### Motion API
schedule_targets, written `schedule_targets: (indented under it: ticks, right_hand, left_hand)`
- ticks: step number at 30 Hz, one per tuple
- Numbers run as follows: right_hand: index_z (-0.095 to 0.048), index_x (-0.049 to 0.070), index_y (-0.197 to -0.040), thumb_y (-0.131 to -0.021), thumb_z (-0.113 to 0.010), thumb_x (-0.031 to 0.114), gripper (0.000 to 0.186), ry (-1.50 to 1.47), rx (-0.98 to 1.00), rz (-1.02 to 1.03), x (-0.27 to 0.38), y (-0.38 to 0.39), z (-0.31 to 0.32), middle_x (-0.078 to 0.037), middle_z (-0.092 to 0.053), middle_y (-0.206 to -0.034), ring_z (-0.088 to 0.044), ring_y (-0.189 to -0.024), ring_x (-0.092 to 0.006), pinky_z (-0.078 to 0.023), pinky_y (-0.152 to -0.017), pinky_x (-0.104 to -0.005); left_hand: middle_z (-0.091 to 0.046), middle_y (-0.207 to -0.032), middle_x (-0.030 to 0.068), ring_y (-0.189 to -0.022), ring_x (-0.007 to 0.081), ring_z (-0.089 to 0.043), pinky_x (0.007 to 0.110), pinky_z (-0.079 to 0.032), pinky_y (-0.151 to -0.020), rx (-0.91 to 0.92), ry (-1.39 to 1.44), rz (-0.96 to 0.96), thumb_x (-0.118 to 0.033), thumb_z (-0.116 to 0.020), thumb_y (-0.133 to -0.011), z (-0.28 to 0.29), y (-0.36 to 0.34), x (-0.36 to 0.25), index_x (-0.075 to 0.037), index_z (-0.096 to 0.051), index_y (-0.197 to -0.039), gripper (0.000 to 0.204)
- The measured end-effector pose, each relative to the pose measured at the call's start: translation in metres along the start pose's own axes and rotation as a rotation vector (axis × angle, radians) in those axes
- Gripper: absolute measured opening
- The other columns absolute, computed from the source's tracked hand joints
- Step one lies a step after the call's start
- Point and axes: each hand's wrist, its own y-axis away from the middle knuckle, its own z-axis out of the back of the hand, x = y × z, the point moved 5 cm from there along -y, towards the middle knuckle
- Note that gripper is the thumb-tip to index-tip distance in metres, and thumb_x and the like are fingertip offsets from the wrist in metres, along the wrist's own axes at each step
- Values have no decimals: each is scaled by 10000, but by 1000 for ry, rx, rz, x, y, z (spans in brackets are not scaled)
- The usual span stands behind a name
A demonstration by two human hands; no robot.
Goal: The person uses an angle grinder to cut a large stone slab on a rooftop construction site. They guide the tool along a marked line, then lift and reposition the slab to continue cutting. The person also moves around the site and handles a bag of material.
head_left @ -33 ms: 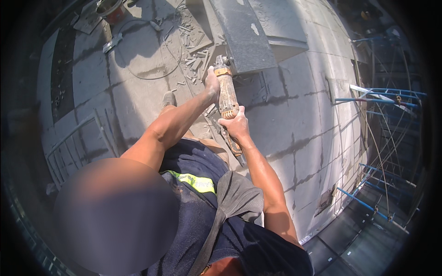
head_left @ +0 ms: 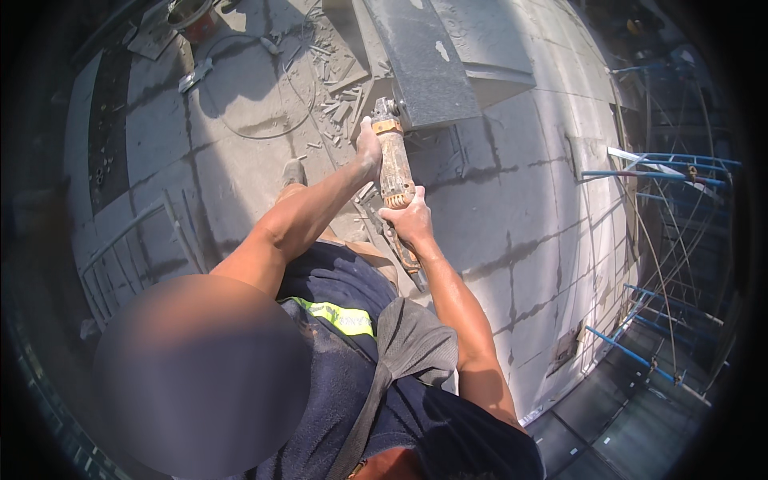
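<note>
A dusty, orange-and-grey angle grinder [head_left: 394,164] is held lengthwise in front of me. Near its head, my left hand [head_left: 369,149] is closed at the grinder's left side, with its fingers partly hidden. My right hand [head_left: 411,218] wraps around the rear grip. The grinder's head lies against or very close to the near left edge of a dark grey stone slab [head_left: 424,68]; I cannot tell whether they touch. That slab rests on a paler block-like support [head_left: 500,74]. Dust whitens the fingers of both hands.
Broken stone strips [head_left: 342,108] litter the floor left of the slab. A cable [head_left: 272,138] curves across the pavement [head_left: 240,184]. At the far left stands a reddish bucket [head_left: 192,22]. A metal frame [head_left: 128,232] is at left, blue scaffold tubes [head_left: 652,174] at right.
</note>
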Motion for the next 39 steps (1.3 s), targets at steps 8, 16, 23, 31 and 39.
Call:
schedule_targets:
  ticks: [8, 16, 23, 31, 39]
  right_hand:
    - [-357, -14, -1078, -650, -770, 144, 615, -48, -9, -8, 14, 9, 9, -231, -659, -853, -694, -720, -301, -571, -551, -393]
    - [-390, -31, -1092, -646, -810, 214, 660, 32, -5, 5, 8, -11, 4, -288, -651, -942, -664, -922, -392, -516, -815, -422]
    - [-380, -32, -1091, -633, -801, 246, 681, -7, 30, -28, 15, -48, -3, -302, -651, -960, -651, -960, -418, -515, -843, -433]
    - [-383, -26, -1106, -636, -803, 232, 681, 60, 7, -14, 11, -21, 4, -290, -651, -956, -661, -933, -394, -514, -831, -431]
    - [-369, -12, -1091, -642, -786, 200, 648, 22, -35, 51, -2, 0, 4, -268, -657, -901, -682, -837, -372, -556, -722, -422]
  left_hand:
    - [-591, -677, 84, -557, 236, -575, 416, -504, -537, 15, -24, 10, -615, -219, -910, -5, 3, 2, -93, -596, -884, 644]
    - [-591, -680, 83, -553, 239, -569, 407, -499, -541, -12, 0, -55, -586, -220, -929, -6, -9, -10, -97, -591, -883, 616]
    - [-601, -690, 89, -568, 244, -581, 421, -509, -556, 55, 9, -16, -598, -216, -922, -15, -31, -33, -100, -587, -877, 623]
    - [-592, -687, 99, -562, 245, -575, 417, -507, -545, 91, 37, -10, -630, -211, -912, -10, -14, -14, -83, -587, -889, 664]
    - [-590, -680, 89, -556, 240, -573, 422, -505, -540, -17, 9, 13, -624, -216, -911, -5, 2, 3, -93, -596, -884, 653]
